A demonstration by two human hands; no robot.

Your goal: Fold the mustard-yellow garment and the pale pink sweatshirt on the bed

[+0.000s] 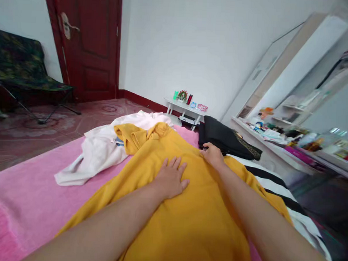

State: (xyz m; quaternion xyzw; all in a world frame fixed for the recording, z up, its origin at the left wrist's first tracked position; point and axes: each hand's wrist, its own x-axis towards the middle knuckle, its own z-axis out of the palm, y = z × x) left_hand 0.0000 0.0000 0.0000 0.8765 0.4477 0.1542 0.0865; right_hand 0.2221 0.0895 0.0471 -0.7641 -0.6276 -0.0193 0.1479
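Observation:
A yellow garment (187, 219) lies spread on a pink bed cover (21, 200). My left hand (172, 176) rests flat on the middle of it, fingers stretched out and slightly apart. My right hand (212, 154) sits at the garment's far right edge, fingers curled down onto the yellow cloth, next to a black garment (225, 138). A white garment (104, 150) lies crumpled to the left of the yellow one, touching its collar end.
A black-and-white striped cloth (278, 189) lies under the yellow garment's right side. A small white table (186, 108) with small items stands by the far wall. A cluttered shelf (291, 145) runs along the right. A folding chair (26, 74) and red door (88, 42) are at far left.

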